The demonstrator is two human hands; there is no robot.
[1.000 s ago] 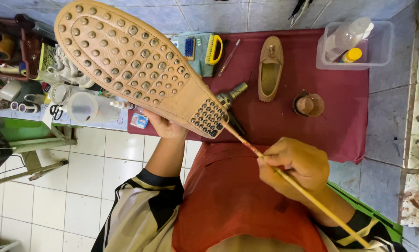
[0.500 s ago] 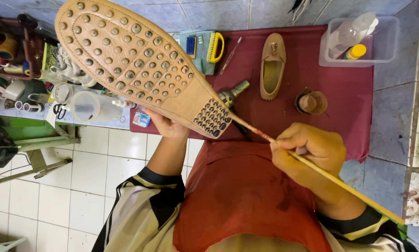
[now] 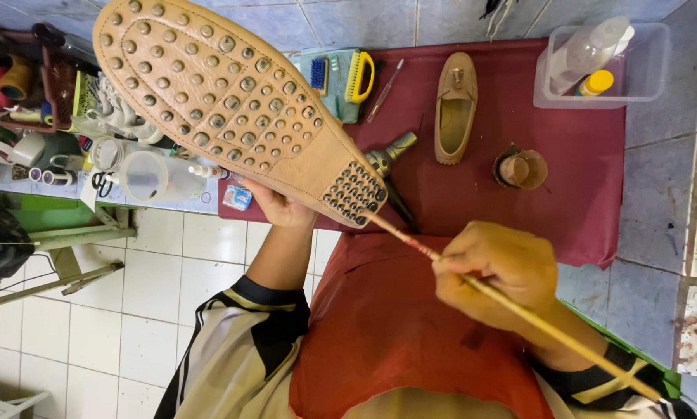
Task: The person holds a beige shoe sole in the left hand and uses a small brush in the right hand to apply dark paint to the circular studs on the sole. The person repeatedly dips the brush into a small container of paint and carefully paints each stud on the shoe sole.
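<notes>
Holding up a tan studded loafer (image 3: 232, 109), sole showing, in the left hand (image 3: 286, 208); right hand (image 3: 499, 268) pressing a thin brush (image 3: 519, 306) against its heel.

A clear plastic tub (image 3: 643, 77) stands at the far right corner of the dark red cloth (image 3: 581, 194), holding a white bottle (image 3: 585, 50) and a smaller one with a yellow cap (image 3: 596, 83). A small blue and red packet (image 3: 237, 197) lies at the cloth's left edge, near a white cup (image 3: 143, 176).
</notes>
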